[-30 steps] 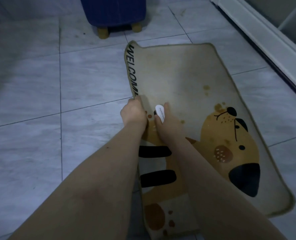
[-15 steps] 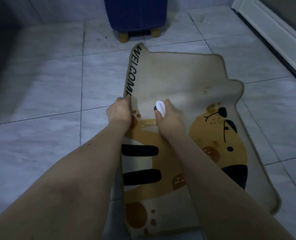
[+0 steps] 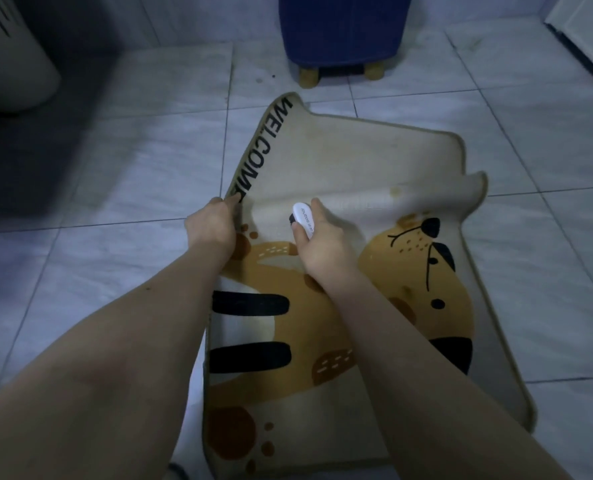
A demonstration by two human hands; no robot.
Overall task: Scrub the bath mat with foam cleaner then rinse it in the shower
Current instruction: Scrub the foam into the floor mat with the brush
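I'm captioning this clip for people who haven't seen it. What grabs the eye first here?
A cartoon tiger bath mat printed WELCOME fills the middle of the tiled floor. The left hand pinches its raised left edge, while the right hand grips a small white brush on the pile. A blue stool stands behind.

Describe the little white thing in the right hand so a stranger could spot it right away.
Start at the beige cartoon-tiger bath mat on the tiled floor. Near its middle, the right hand grips a small white scrubber, the only white object on the mat.
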